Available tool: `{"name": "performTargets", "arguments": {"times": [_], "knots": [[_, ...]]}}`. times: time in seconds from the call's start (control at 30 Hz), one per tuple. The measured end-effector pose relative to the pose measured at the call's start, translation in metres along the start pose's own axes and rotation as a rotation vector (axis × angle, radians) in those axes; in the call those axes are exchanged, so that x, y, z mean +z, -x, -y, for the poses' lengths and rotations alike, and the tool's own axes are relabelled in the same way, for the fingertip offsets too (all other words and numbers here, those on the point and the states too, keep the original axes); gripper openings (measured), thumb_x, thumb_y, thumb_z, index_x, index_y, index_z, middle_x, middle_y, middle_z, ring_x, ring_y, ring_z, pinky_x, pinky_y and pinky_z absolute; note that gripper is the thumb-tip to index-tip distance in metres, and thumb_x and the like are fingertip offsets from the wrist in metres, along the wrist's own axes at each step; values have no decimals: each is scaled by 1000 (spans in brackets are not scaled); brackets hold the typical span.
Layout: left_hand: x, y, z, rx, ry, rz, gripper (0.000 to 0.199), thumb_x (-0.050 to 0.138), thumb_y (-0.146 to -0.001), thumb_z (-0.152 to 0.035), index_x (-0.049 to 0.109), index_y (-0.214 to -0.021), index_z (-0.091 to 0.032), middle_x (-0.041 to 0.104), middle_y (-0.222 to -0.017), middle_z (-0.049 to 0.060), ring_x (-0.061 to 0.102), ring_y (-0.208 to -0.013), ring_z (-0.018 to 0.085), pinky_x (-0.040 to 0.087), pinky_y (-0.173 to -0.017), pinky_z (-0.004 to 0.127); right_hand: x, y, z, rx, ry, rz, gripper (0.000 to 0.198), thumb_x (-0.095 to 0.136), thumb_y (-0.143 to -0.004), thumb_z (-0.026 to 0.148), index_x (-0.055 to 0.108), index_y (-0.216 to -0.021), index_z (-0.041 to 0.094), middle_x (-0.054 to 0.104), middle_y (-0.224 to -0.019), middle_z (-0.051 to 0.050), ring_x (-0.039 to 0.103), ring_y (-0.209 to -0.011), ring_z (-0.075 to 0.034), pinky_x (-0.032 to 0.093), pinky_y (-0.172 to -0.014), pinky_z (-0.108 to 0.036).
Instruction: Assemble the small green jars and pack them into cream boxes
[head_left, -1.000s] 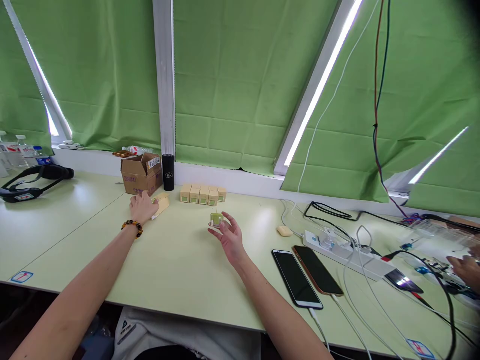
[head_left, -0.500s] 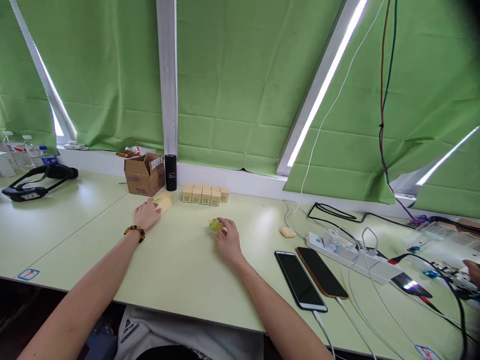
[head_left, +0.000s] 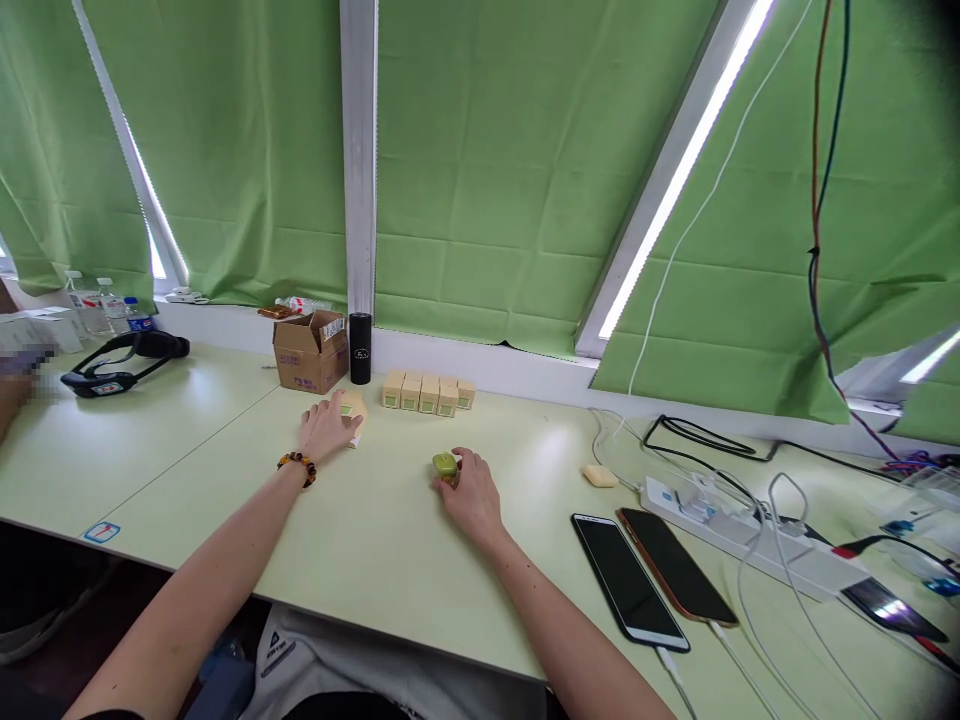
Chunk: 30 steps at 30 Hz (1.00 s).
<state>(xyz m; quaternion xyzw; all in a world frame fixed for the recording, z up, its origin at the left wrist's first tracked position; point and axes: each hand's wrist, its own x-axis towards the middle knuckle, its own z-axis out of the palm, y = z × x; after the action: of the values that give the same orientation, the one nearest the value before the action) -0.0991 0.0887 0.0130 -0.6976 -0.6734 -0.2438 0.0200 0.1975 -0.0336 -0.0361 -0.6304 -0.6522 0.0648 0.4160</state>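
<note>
My left hand [head_left: 325, 428] is closed around a small tan cardboard box [head_left: 357, 412] with a green label, low over the table in front of the brown carton; the fingers cover part of it. Between the thumb and fingers of my right hand [head_left: 474, 493] is a small rounded green case-like object [head_left: 445, 465], just above the tabletop. Its exact kind is too small to tell. Several similar tan boxes [head_left: 428, 394] stand in a close row behind, between and beyond my hands.
An open brown carton [head_left: 310, 355] and a black tumbler [head_left: 360, 349] stand at the back. A black headset [head_left: 124, 362] lies left. To the right are two phones [head_left: 628, 580], a tan piece [head_left: 599, 476], a power strip [head_left: 750, 535] and loose cables. A person's blurred arm enters at far left.
The view has swung slightly left. The tan box in my left hand has turned and stands more upright. The green object in my right hand has rotated, showing a broader face.
</note>
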Motion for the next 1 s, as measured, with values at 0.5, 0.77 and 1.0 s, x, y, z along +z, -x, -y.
{"name": "performTargets", "arguments": {"times": [0.5,0.77,1.0], "knots": [[-19,42,-62,548,347,-349,45,51,-96,-29,44,-140,-21,46,-139,18,53,-126,31,45,-108,47,-29,12,43,-285,-314,-132,45,59,-94,32,54,-138,31,48,-132,-13,48,-126,-32,43,-109,-55],[-16,93,-100,875,597,-291,52,63,-90,-28,43,-139,-24,47,-138,19,48,-132,34,47,-107,54,-33,19,67,-263,-714,6,52,56,-99,37,44,-150,42,22,-158,-6,56,-127,-26,48,-113,-52],[-21,83,-113,625,1086,22,46,51,-100,-39,35,-141,-26,47,-139,16,58,-118,26,50,-102,49,-41,12,58,-239,-765,-115,37,58,-98,39,63,-134,35,30,-151,-10,47,-138,-31,58,-102,-46]]}}
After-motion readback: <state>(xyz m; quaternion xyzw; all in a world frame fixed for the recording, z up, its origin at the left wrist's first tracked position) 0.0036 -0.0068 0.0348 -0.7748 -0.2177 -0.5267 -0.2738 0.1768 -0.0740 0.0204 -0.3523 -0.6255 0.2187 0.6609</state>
